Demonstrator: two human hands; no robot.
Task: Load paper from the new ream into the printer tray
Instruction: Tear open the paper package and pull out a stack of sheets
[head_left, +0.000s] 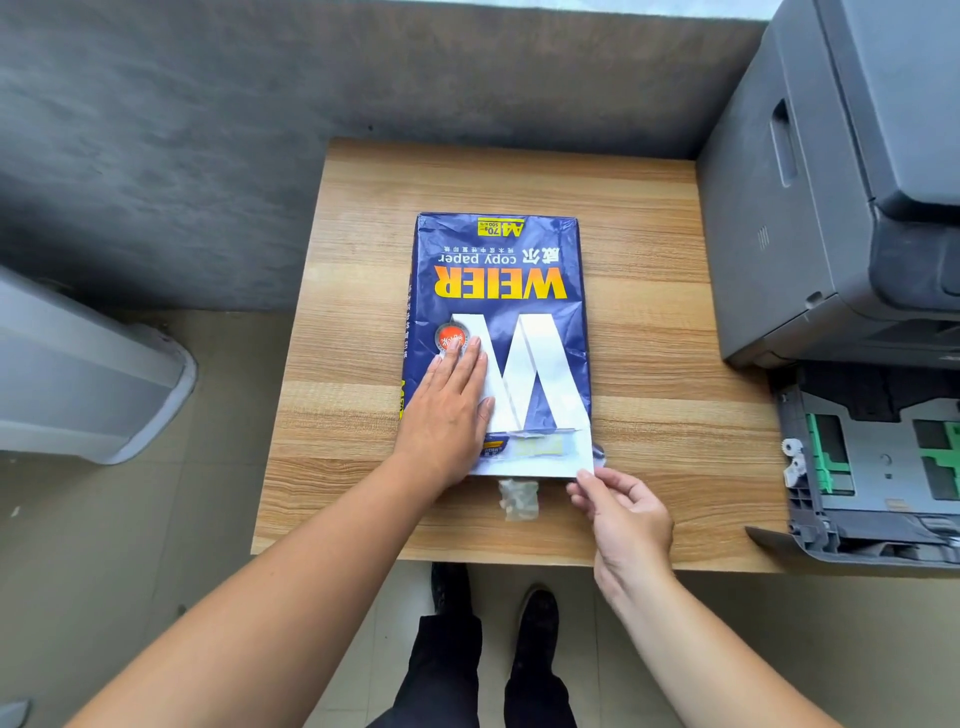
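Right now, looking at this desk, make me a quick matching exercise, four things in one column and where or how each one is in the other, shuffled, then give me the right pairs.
Things:
1. left hand
2. right hand
3. printer tray
4. scrap of wrapper

States:
A. pulled out, no paper visible inside
B. pinching the near right corner of the ream
C. lying loose on the wooden table, just in front of the ream
D. pressed flat on top of the ream

Pairs: 1-D, 2-B, 3-A, 4-C
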